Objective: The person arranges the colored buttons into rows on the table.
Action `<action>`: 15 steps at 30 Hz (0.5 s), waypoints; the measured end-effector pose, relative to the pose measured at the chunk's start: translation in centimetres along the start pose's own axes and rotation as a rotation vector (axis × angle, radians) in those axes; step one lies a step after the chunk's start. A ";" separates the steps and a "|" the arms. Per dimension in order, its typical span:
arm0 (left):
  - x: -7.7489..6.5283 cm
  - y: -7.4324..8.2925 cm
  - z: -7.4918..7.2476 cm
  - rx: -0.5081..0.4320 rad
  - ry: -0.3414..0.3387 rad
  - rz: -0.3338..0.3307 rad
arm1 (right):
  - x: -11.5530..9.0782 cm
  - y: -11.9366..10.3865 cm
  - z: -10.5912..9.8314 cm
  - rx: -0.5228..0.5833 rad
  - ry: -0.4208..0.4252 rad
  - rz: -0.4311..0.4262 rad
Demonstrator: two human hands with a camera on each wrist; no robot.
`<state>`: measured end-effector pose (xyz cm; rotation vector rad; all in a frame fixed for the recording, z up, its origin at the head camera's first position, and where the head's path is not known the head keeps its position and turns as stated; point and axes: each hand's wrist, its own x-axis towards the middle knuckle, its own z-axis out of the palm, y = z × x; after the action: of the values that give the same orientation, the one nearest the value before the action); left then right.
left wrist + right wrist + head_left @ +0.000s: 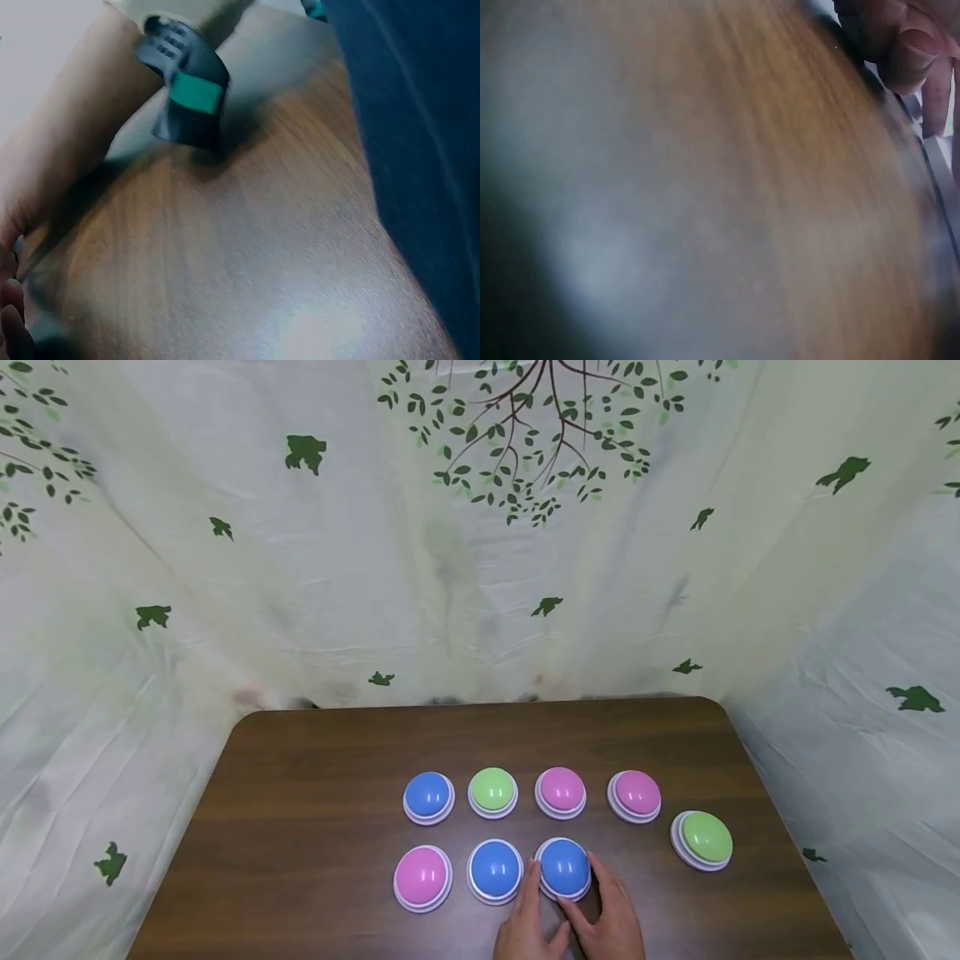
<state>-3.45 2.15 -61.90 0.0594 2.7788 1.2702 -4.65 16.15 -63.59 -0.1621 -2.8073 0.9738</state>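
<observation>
Blue button [565, 864] is the one getting the attention — right end of the front row on the wooden tabletop [300, 827], dome up in its white base. Left hand [528, 928] has a pretty straight index finger touching the left side of the base, with its thumb spread away and off the button. Right hand [611, 922] is pinching the base, index finger on the right side and thumb at the near edge.

Just left of it sits a second blue button [495, 869], then a pink button [421, 876]. Back row, left to right: third blue button [427, 794], green button [492, 789], and two more pink ones. Another green one [707, 837] sits off to the right, a bit nearer.

White leaf-print cloth [450, 610] hangs behind. Left wrist cam catches a forearm [67, 127] and dark blue fabric [420, 150]; right wrist cam's blurry — some fingers [911, 64] up in the corner.
</observation>
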 end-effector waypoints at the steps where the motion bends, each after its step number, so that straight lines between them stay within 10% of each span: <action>1: 0.0 -0.1 0.0 0.001 -0.002 0.002 | 0.0 0.0 0.1 0.002 0.003 -0.003; 15: 0.1 -0.8 1.1 0.088 0.064 0.111 | -0.1 0.5 0.3 0.034 0.050 0.009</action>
<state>-3.41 2.41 -63.23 0.1837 2.9229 1.1930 -4.55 16.36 -64.18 -0.1918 -2.7450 1.0045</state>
